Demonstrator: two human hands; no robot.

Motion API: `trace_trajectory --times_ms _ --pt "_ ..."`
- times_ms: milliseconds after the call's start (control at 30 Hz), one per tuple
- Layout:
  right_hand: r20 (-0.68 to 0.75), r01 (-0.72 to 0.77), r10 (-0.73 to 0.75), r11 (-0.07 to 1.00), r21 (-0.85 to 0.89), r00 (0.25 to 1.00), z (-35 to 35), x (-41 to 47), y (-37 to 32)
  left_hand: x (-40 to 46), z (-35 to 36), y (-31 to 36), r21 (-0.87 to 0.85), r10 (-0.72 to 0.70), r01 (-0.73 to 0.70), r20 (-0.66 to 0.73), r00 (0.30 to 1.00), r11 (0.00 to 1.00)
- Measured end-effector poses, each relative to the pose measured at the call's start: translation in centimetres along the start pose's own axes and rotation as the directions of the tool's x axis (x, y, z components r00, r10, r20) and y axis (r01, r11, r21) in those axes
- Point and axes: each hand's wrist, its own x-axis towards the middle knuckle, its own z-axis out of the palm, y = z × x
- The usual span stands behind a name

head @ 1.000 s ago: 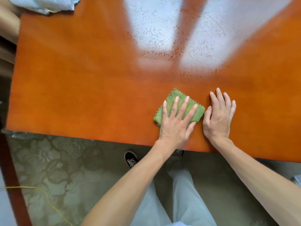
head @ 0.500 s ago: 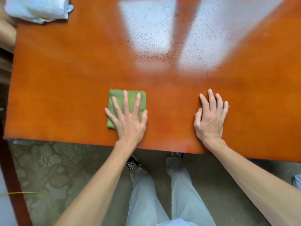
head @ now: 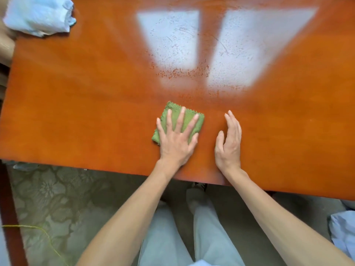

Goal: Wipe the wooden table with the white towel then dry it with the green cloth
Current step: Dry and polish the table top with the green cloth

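The folded green cloth lies flat on the glossy orange wooden table, near its front edge. My left hand presses on the cloth with spread straight fingers. My right hand is just to the right of it, tilted on its outer edge with fingers straight, holding nothing. The crumpled white towel sits on the far left corner of the table.
Window light reflects on the far middle of the table, showing fine droplets. Below the front edge are my light trousers, a patterned carpet, a yellow cord and pale fabric at the right.
My left hand slid the green cloth left, then back right toward the right hand. My right hand lifted from flat on the table onto its outer edge.
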Motion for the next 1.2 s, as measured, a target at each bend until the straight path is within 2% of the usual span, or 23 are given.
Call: trace_trajectory --times_ms 100,200,267,333,400,567,667,767,867,1000,1200 --pt "0.031 0.041 -0.039 0.996 -0.073 0.999 -3.9 0.2 2.4 1.0 -0.6 -3.8 -0.015 -0.197 0.197 0.006 0.98 0.98" --pt "-0.039 -0.036 0.025 0.951 -0.307 0.999 -8.4 0.5 6.2 -2.0 -0.8 -6.2 -0.05 -0.357 0.356 -0.017 0.934 0.933" --pt "-0.055 -0.103 0.087 0.889 -0.446 0.995 -10.6 0.5 8.2 -4.2 -0.5 -5.4 -0.069 -0.429 0.427 -0.009 0.903 0.902" --pt "-0.038 -0.108 0.104 0.844 -0.525 0.994 -11.5 0.5 9.4 -6.1 0.0 -3.0 -0.083 -0.463 0.462 0.006 0.886 0.883" --pt "-0.029 -0.087 0.086 0.812 -0.577 0.996 -11.3 0.4 9.7 -7.8 0.8 0.3 -0.078 -0.413 0.412 0.011 0.911 0.908" --pt "-0.067 -0.11 0.087 0.796 -0.596 0.994 -10.8 0.3 9.9 -9.6 2.7 10.8 -0.044 -0.093 0.095 0.045 0.995 0.995" --pt "-0.087 -0.114 0.078 0.818 -0.564 0.993 -11.0 0.2 10.3 -7.4 3.2 15.1 -0.06 0.082 -0.079 0.052 0.995 0.995" --pt "-0.107 -0.124 0.079 0.836 -0.535 0.991 -11.0 0.4 10.4 -2.4 2.9 16.1 -0.049 0.172 -0.17 0.034 0.984 0.984" --pt "-0.098 -0.125 0.086 0.838 -0.531 0.991 -11.3 0.3 10.4 2.3 2.0 14.5 -0.052 0.16 -0.16 0.01 0.987 0.986" --pt "-0.098 -0.137 0.1 0.834 -0.535 0.99 -11.3 0.4 10.3 6.5 0.6 9.3 -0.052 0.021 -0.024 -0.043 0.999 0.998" --pt "-0.087 -0.142 0.113 0.825 -0.547 0.99 -11.3 0.6 10.0 4.6 -0.4 1.5 -0.067 -0.197 0.195 -0.026 0.98 0.979"
